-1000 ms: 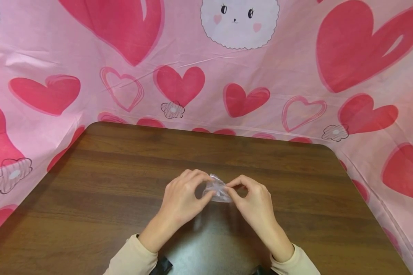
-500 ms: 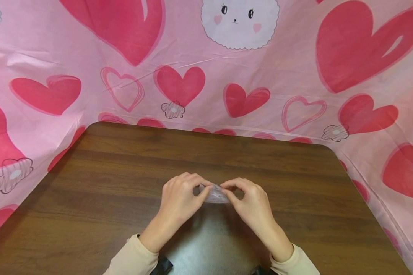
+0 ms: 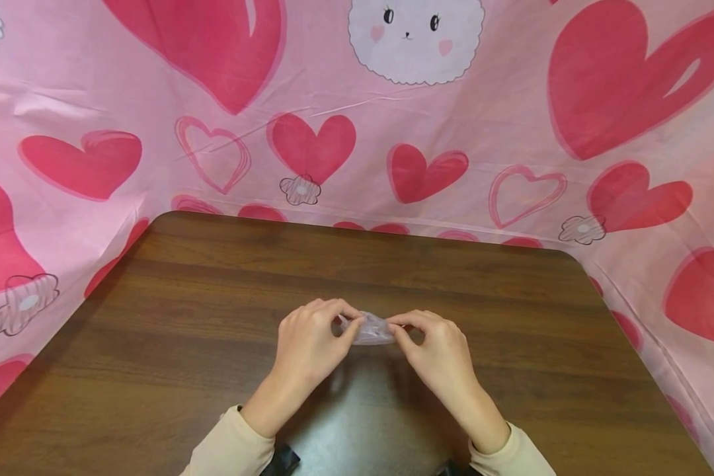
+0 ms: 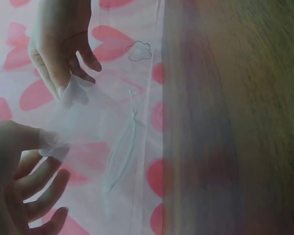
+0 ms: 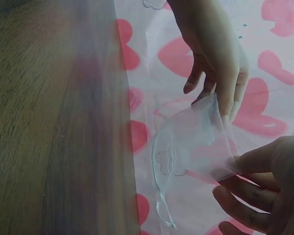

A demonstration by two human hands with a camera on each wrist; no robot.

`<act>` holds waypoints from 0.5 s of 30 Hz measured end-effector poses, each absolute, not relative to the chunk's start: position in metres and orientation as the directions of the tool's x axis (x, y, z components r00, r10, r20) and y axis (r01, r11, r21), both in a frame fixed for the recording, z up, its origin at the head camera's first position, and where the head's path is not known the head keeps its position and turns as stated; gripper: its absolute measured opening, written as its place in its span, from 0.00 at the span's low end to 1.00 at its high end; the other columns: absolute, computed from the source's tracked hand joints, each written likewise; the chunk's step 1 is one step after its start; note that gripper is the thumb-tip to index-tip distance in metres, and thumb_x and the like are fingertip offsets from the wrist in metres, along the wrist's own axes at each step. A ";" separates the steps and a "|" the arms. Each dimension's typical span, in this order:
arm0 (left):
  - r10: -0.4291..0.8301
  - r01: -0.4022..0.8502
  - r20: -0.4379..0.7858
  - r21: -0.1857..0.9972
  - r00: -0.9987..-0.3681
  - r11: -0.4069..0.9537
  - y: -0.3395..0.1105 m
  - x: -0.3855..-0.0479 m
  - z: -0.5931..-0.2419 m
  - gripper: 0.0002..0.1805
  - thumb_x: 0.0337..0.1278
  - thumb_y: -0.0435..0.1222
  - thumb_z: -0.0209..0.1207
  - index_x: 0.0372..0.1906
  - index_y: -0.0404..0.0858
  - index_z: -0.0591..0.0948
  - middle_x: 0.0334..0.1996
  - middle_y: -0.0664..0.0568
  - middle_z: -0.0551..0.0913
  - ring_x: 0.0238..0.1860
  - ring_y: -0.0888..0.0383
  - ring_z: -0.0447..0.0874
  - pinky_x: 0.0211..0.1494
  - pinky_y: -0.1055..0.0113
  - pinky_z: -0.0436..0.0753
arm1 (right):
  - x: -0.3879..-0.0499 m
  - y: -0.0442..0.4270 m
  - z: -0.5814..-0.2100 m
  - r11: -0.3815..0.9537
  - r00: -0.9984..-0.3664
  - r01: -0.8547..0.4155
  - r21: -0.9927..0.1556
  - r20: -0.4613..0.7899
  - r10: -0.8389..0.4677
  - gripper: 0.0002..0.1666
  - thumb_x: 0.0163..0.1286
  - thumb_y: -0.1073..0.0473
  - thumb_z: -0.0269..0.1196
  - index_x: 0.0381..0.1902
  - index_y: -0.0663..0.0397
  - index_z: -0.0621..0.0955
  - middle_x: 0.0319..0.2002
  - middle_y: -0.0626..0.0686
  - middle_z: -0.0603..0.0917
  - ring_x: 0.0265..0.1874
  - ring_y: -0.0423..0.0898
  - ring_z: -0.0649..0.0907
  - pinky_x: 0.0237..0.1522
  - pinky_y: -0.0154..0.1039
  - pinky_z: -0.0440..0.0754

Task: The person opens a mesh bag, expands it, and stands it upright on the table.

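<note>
Held just above a dark brown wood-grain tabletop (image 3: 214, 291), a small translucent soft pouch (image 3: 375, 330) is stretched between two bare hands, the left hand (image 3: 314, 340) pinching one upper corner between thumb and fingers and the right hand (image 3: 440, 350) pinching the opposite corner. In both wrist views, a thin white drawstring cord (image 5: 157, 176) follows the pouch's edge nearer the tabletop, its loose end trailing on the right hand's side. Cream long sleeves (image 3: 231, 446) cover the forearms, and a pink heart-printed fabric sheet (image 3: 369, 99) stands behind the tabletop.
</note>
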State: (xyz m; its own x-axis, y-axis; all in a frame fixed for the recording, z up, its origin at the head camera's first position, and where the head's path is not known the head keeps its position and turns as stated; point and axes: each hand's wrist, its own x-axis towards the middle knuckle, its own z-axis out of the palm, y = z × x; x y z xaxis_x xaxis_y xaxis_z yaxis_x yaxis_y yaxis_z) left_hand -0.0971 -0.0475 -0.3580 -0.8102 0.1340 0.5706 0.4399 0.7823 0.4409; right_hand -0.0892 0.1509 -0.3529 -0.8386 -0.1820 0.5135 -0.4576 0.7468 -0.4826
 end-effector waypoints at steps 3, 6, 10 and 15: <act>0.145 0.428 0.541 0.445 -0.828 0.787 -0.047 -0.097 -0.358 0.04 0.49 0.44 0.73 0.31 0.55 0.88 0.19 0.68 0.79 0.22 0.67 0.72 0.25 0.67 0.70 | -0.089 0.151 -0.353 0.746 -0.837 -0.458 -0.484 0.516 -0.179 0.08 0.55 0.65 0.76 0.32 0.47 0.90 0.27 0.40 0.86 0.29 0.41 0.86 0.30 0.41 0.79; 0.169 0.428 0.518 0.432 -0.838 0.794 -0.047 -0.097 -0.358 0.07 0.49 0.45 0.73 0.34 0.55 0.88 0.20 0.67 0.80 0.22 0.67 0.72 0.25 0.67 0.70 | -0.089 0.152 -0.353 0.745 -0.839 -0.455 -0.487 0.516 -0.176 0.09 0.54 0.65 0.76 0.31 0.46 0.89 0.27 0.40 0.86 0.29 0.39 0.85 0.29 0.41 0.79; 0.204 0.434 0.493 0.412 -0.846 0.801 -0.047 -0.096 -0.359 0.07 0.49 0.46 0.73 0.35 0.56 0.89 0.22 0.68 0.81 0.21 0.68 0.71 0.25 0.69 0.69 | -0.089 0.152 -0.352 0.742 -0.844 -0.449 -0.498 0.510 -0.167 0.11 0.53 0.67 0.77 0.30 0.46 0.89 0.27 0.40 0.86 0.30 0.39 0.86 0.30 0.41 0.79; 0.200 0.430 0.495 0.408 -0.846 0.806 -0.048 -0.095 -0.360 0.04 0.47 0.45 0.74 0.29 0.58 0.89 0.23 0.69 0.81 0.22 0.68 0.70 0.25 0.69 0.69 | -0.089 0.151 -0.352 0.739 -0.852 -0.438 -0.511 0.499 -0.160 0.11 0.51 0.66 0.77 0.29 0.45 0.88 0.28 0.41 0.87 0.31 0.41 0.87 0.30 0.41 0.79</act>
State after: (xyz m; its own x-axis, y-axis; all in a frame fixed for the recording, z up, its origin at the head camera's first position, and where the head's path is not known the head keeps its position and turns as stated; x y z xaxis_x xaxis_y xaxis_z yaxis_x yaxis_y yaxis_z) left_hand -0.0954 -0.0475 -0.3595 -0.8456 0.2004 0.4948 0.4297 0.8056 0.4080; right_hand -0.0888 0.1506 -0.3525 -0.8515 -0.1596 0.4994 -0.4383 0.7394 -0.5110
